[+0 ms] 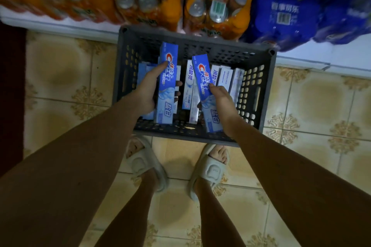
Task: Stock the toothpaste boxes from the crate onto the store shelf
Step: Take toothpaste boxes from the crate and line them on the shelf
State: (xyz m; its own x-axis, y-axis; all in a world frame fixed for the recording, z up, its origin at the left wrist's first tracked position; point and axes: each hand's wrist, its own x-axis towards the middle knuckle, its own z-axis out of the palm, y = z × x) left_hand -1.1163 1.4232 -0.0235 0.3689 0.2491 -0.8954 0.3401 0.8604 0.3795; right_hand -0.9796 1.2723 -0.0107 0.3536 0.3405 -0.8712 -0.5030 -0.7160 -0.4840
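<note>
A dark grey slatted crate point(259, 94) stands on the tiled floor in front of my feet. Several toothpaste boxes point(224, 78), blue and white, stand packed inside it. My left hand point(147, 90) grips one blue Crest box point(168, 78) above the crate's left half, thumb on its front. My right hand point(221, 102) grips a second blue Crest box point(204, 80) above the crate's right half. Both boxes are lifted, long sides pointing away from me.
A low white ledge point(301, 60) runs behind the crate. On it stand shrink-wrapped packs of orange drink bottles point(214, 10) and blue-wrapped packs point(285, 18). My feet in pale slippers point(144, 162) stand just behind the crate. A dark mat point(11, 90) lies at the left.
</note>
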